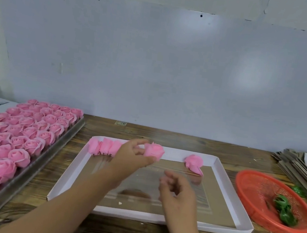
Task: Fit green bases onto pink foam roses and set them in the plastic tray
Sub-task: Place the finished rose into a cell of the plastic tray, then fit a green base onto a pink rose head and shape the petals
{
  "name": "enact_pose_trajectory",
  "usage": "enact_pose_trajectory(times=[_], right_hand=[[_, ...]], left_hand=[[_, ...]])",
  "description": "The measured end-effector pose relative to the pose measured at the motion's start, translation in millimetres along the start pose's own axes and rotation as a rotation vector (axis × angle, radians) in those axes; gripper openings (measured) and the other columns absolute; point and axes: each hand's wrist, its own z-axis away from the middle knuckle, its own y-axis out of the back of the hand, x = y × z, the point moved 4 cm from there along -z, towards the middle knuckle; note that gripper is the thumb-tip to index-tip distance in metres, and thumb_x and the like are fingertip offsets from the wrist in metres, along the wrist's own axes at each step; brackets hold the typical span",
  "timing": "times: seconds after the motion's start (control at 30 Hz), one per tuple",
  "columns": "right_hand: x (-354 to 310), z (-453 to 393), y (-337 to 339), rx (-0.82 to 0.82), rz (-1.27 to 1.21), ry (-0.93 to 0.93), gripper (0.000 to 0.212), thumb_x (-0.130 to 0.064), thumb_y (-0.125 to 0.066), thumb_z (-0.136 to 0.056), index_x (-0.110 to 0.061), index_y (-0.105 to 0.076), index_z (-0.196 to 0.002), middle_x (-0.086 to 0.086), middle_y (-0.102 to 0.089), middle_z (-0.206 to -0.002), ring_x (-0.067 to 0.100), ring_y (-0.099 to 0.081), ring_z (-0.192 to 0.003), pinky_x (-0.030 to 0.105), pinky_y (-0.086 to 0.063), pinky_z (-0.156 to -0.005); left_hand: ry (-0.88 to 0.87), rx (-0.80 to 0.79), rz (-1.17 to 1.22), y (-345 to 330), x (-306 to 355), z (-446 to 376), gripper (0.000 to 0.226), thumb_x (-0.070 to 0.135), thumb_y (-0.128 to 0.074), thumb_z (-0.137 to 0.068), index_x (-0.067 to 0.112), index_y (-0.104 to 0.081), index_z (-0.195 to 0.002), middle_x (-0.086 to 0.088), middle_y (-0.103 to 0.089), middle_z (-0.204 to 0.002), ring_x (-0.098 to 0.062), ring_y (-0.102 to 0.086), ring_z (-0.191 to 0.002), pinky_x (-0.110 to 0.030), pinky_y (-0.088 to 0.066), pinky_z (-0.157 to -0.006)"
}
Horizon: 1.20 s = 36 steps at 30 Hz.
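Left hand (133,158) pinching pink rose (153,151) at tray's (218,166) 12 o'clock rim; right hand (175,190) loosely curled, empty. Set down snug beside row (104,147) at 11 o'clock, release gently.

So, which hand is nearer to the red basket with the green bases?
Right. The right hand hangs over the tray's middle, apart from the red basket at its right. The left hand is farther away, holding a rose.

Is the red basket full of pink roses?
No, the red basket holds only a few green bases; the pink roses sit on the left.
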Motion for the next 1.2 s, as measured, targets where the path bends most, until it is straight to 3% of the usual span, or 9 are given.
enact_pose_trajectory(times=[0.1,0.33,0.53,0.67,0.8,0.87,1.0,1.13,1.2], right_hand=[[-0.7,-4.0,3.3,0.014,-0.145,-0.093,0.018,-0.006,-0.067,-0.088,-0.022,-0.068,-0.095,0.001,-0.074,-0.081,0.013,-0.068,-0.075,0.047,-0.058,-0.082],[-13.8,1.9,-2.2,-0.112,-0.268,-0.031,0.017,-0.011,-0.08,-0.078,-0.024,-0.077,-0.09,0.004,-0.077,-0.086,0.013,-0.072,-0.082,0.019,-0.055,-0.07],[-10.9,2.0,-0.6,-0.064,-0.136,0.005,0.026,-0.012,-0.079,-0.078,-0.035,-0.074,-0.089,-0.003,-0.076,-0.081,0.01,-0.071,-0.077,0.017,-0.052,-0.065],[-9.4,0.2,3.6,-0.173,-0.207,-0.07,0.026,-0.006,-0.065,-0.086,-0.027,-0.076,-0.096,0.007,-0.076,-0.092,0.023,-0.07,-0.091,0.036,-0.058,-0.08],[-13.9,4.6,-4.0,-0.424,-0.381,-0.154,0.028,-0.005,-0.066,-0.086,-0.013,-0.072,-0.112,0.017,-0.072,-0.108,0.017,-0.065,-0.093,0.029,-0.052,-0.079],[-12.4,6.8,-8.8,-0.481,-0.484,-0.212,0.046,-0.008,-0.073,-0.075,-0.005,-0.064,-0.119,0.021,-0.072,-0.109,0.019,-0.068,-0.09,0.025,-0.053,-0.073],[-14.2,12.9,-14.2,-0.541,-0.685,-0.306,0.057,-0.001,-0.072,-0.067,0.005,-0.054,-0.121,0.023,-0.07,-0.1,0.02,-0.069,-0.075,0.024,-0.055,-0.062],[-16.4,12.1,-14.0,-0.533,-0.888,-0.394,0.051,0.006,-0.069,-0.08,0.012,-0.047,-0.126,0.039,-0.055,-0.121,0.049,-0.056,-0.117,0.031,-0.051,-0.076],[-15.6,11.4,-13.9,-0.531,-0.895,-0.413,0.059,0.0,-0.069,-0.076,0.012,-0.045,-0.13,0.042,-0.053,-0.125,0.044,-0.057,-0.113,0.029,-0.053,-0.074]], left_hand=[[-0.077,-0.017,-0.02,-4.3,5.3,31.3,0.052,0.009,-0.087,-0.076,0.028,-0.064,-0.119,0.021,-0.075,-0.088,0.003,-0.071,-0.081,-0.01,-0.053,-0.066],[-0.277,0.097,-0.204,-22.8,7.5,65.0,0.06,0.018,-0.089,-0.072,0.051,-0.057,-0.11,0.031,-0.068,-0.106,0.007,-0.065,-0.099,-0.011,-0.051,-0.083],[-0.354,0.063,-0.281,-29.0,1.7,71.9,0.066,0.023,-0.088,-0.071,0.057,-0.052,-0.115,0.029,-0.066,-0.109,0.008,-0.063,-0.103,-0.009,-0.049,-0.085],[-0.177,-0.151,-0.054,-21.5,-3.9,70.9,0.071,0.033,-0.088,-0.066,0.041,-0.057,-0.129,0.015,-0.07,-0.12,-0.012,-0.069,-0.104,-0.037,-0.059,-0.091],[-0.128,-0.307,0.09,-13.5,6.6,74.8,0.057,0.044,-0.087,-0.071,0.032,-0.066,-0.123,-0.002,-0.071,-0.12,-0.017,-0.066,-0.111,-0.031,-0.055,-0.092],[-0.104,-0.387,0.119,-15.7,7.1,78.1,0.075,0.054,-0.088,-0.067,0.018,-0.063,-0.128,-0.015,-0.069,-0.12,-0.024,-0.065,-0.11,-0.034,-0.054,-0.093],[-0.036,-0.414,0.21,-19.9,2.3,82.2,0.098,0.056,-0.093,-0.056,0.021,-0.053,-0.138,-0.004,-0.07,-0.112,-0.02,-0.065,-0.11,-0.03,-0.053,-0.093],[-0.104,-0.461,0.281,-25.4,10.3,84.9,0.065,0.04,-0.088,-0.075,0.006,-0.058,-0.122,-0.015,-0.06,-0.102,-0.029,-0.056,-0.101,-0.041,-0.049,-0.094],[-0.079,-0.444,0.287,-25.3,10.4,84.8,0.068,0.041,-0.09,-0.072,0.007,-0.06,-0.122,-0.016,-0.063,-0.101,-0.03,-0.058,-0.1,-0.042,-0.051,-0.095]])
